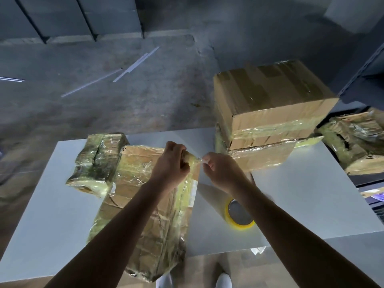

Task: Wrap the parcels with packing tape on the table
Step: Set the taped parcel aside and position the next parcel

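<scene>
White table (311,194) with taped parcels (162,235) on grey concrete floor (145,90)

Tape roll (243,227) half hidden behind right forearm (291,221) — far-right parcel (357,142) cut by edge

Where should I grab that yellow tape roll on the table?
Probably from above: the tape roll lies flat on the table, its core open upward, so a thumb in the hole and fingers on the yellow rim fit. Take the near side; tape seems to run off its far side.
</scene>
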A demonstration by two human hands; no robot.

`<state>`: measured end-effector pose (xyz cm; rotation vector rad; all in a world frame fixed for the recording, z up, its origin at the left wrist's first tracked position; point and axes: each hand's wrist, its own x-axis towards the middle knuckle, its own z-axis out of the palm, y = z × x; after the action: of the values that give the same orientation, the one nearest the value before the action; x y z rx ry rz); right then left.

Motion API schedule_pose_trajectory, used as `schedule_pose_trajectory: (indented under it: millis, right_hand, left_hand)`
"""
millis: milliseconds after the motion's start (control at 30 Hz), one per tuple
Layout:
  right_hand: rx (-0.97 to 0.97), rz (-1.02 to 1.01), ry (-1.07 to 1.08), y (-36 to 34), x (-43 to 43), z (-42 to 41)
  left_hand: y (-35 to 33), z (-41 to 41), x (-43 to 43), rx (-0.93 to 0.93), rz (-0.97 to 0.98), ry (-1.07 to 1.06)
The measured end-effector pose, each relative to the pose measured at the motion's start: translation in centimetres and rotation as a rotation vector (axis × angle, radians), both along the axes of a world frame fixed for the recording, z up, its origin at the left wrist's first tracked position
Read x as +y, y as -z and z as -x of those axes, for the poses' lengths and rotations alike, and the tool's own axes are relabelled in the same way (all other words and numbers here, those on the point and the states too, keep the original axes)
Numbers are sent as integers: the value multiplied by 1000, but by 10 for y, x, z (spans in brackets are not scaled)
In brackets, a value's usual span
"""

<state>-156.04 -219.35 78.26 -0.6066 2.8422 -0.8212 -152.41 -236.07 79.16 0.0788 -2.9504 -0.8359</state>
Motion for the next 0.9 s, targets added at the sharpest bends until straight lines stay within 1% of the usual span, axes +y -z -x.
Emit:
schedule_pose_trajectory:
  millis: [67, 167, 333, 500, 700, 900]
  right_hand:
    - [-45, 116, 29, -7, -10, -4]
    - [-75, 209, 89, -12, -20, -8]
    - [43, 273, 129, -23, -36, -6]
    - [138, 297, 175, -38, -41, 0]
    - [32, 392, 171, -61, -43, 7]
    - [-23, 350, 107, -85, -41, 14]
  left_hand:
    - [-4, -1, -3, 15, -21, -4]
    - [-8, 0, -10, 48, -50, -9]
    - [-16, -2, -18, 100, -97, -24]
    - [-28, -3, -31, 152, -139, -48]
    - [-39, -6, -42, 211, -188, -54]
    - [-41, -13, -48, 266, -237, -43]
